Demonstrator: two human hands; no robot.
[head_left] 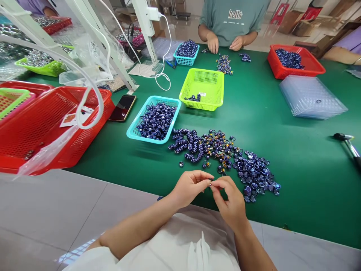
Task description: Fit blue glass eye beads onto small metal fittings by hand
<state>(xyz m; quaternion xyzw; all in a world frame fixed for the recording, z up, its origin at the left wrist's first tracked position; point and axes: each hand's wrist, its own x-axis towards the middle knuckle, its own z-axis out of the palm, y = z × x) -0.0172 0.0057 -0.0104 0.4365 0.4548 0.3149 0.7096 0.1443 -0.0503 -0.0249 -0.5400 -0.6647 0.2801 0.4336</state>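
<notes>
My left hand (193,187) and my right hand (229,199) meet at the near edge of the green table. Both are closed in a pinch around one small dark piece (210,181), mostly hidden by the fingertips. Just beyond lies a pile of small dark ring-shaped parts with orange and yellow bits (218,145). Shiny dark blue round caps (255,173) are heaped to the right of my right hand. Rows of stacked dark blue pieces (191,143) lie to the left of the mixed pile. A single cap (181,164) sits apart.
A light blue basket (131,133) of dark parts and a green basket (201,81) stand beyond. Red baskets (93,139) and a phone (123,108) are at left. Clear plastic trays (311,98) and a black-handled tool (349,145) lie right. Another person's hands (213,43) work opposite.
</notes>
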